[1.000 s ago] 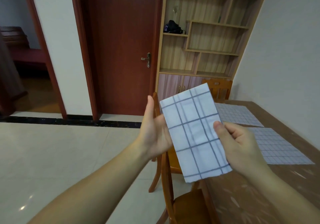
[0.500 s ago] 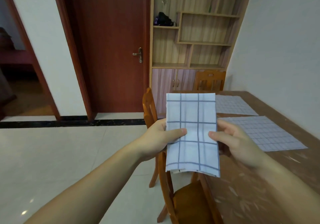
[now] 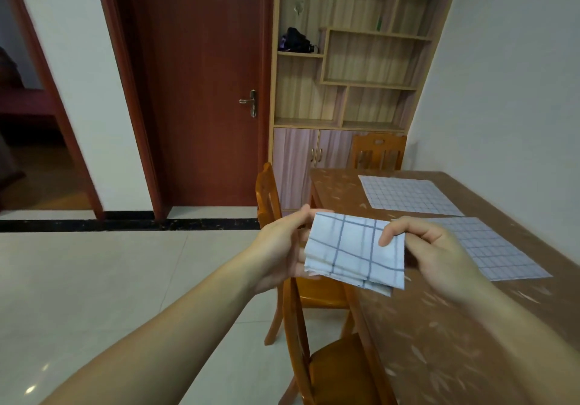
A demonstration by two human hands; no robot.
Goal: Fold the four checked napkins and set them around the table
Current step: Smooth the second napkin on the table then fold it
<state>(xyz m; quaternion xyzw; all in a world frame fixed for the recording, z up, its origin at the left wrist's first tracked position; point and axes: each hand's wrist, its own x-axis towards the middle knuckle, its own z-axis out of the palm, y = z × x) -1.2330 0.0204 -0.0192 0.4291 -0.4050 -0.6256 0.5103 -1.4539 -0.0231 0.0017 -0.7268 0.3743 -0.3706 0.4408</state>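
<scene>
I hold a white napkin with dark grey checks [image 3: 348, 252], folded into a small thick square, in the air over the table's near-left edge. My left hand [image 3: 282, 247] grips its left side, fingers behind the cloth. My right hand [image 3: 430, 251] pinches its right side, thumb on top. Two fine-checked cloths lie flat on the brown table [image 3: 439, 342]: one at the far end [image 3: 408, 196], one nearer on the right [image 3: 489, 249].
Wooden chairs stand along the table's left side [image 3: 273, 197] and below my hands [image 3: 332, 370]; another [image 3: 378, 152] is at the far end. A shelf cabinet [image 3: 345, 75] and a red door [image 3: 204, 90] are behind. Tiled floor lies to the left.
The napkin was a tall upright rectangle; it is now folded in half into a small square and held lower. The camera has turned left, showing more of the table.
</scene>
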